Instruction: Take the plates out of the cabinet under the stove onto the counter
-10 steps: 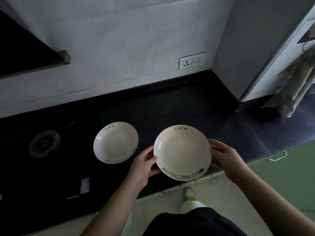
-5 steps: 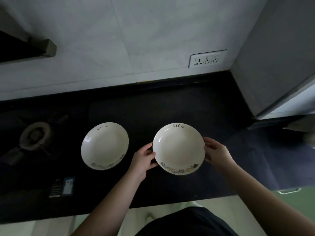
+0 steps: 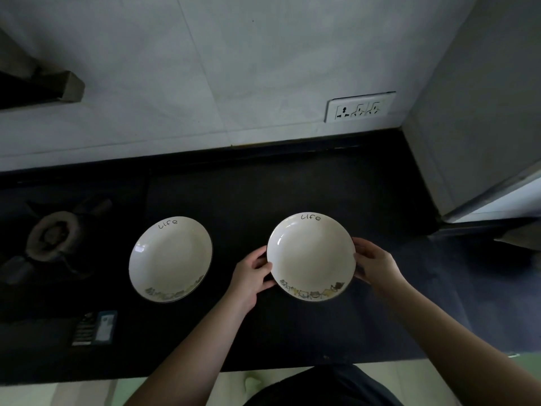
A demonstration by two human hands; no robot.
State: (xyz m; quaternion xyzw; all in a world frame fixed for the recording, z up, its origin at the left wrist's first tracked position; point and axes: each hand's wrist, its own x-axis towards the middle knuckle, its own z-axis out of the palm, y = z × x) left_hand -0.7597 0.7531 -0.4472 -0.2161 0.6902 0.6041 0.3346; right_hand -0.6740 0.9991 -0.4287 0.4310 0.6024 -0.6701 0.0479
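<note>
I see two white plates on the dark surface [image 3: 292,186]. The left plate [image 3: 170,259] lies flat by itself, just right of a gas burner [image 3: 54,235] and touched by neither hand. The right plate [image 3: 311,257] sits between my two hands: my left hand [image 3: 251,278] has its fingers [image 3: 259,257] curled against the plate's left rim, and my right hand [image 3: 377,266] grips the right rim the same way. I cannot tell whether this plate rests on the surface or hangs just above it. Both plates carry the word "life" at the far edge and a band of small drawings at the near edge. A dark label [image 3: 95,328] lies in front of the left plate, near the surface's front edge. On the white wall behind, one socket panel [image 3: 360,106] shows three outlets. Nothing stands between the two plates.
</note>
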